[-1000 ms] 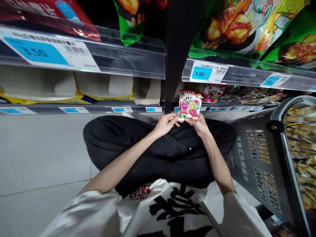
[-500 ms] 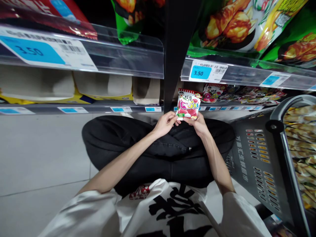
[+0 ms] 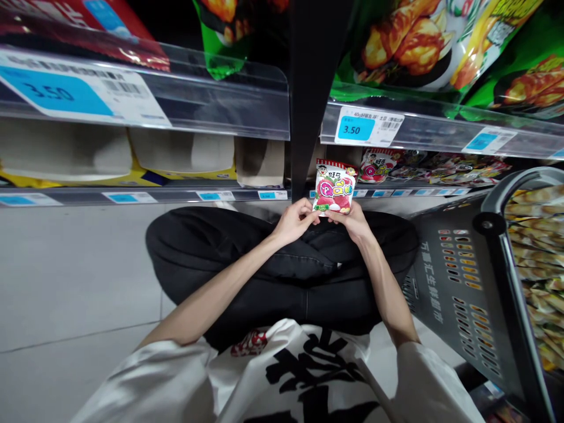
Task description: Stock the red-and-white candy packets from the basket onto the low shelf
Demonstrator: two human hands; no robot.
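Note:
A small red, white and pink gummy candy packet (image 3: 333,189) is held up in front of my knees, its printed front facing me. My left hand (image 3: 296,221) pinches its lower left corner between thumb and fingers. At the lower right corner my right hand (image 3: 349,221) grips it the same way, the two thumbs close together on the bottom edge. Behind the packet, on the lowest shelf, stands a similar red and white packet (image 3: 374,165). Some fingers are hidden behind the packet.
A grey shopping basket (image 3: 445,282) with a dark handle stands at my right, several yellow-brown snack packs (image 3: 535,235) beyond it. Green snack bags (image 3: 405,53) fill the upper right shelf. Open cartons (image 3: 185,154) line the lower left shelf. A black post (image 3: 311,76) divides the shelves.
The packet has shifted very slightly left and down and tilted a little in my fingers. Both hands keep their hold on it.

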